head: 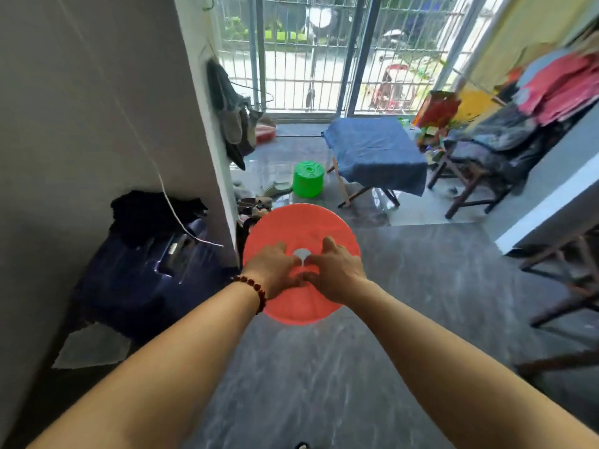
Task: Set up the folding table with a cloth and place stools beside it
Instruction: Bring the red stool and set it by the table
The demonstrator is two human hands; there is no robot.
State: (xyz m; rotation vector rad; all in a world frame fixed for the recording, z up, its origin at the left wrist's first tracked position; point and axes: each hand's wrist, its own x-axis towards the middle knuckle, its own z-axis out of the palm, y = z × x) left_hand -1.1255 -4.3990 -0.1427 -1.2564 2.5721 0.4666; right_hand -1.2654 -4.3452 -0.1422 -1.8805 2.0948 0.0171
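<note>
A round orange-red stool [301, 228], seen from above, fills the middle of the view. My left hand [270, 270] and my right hand [335, 273] both rest on its top with fingers curled into the centre hole, gripping it. Further back stands the folding table [343, 189] on crossed wooden legs, covered by a blue cloth [372, 150] that hangs over its edges. A green stool [308, 179] stands on the floor just left of the table.
A white wall corner [207, 131] with hanging dark clothes juts in on the left; a dark suitcase [146, 270] lies beside it. Shoes lie near the corner. A wooden chair [479, 176] piled with clothes stands right of the table. Barred glass doors close the back.
</note>
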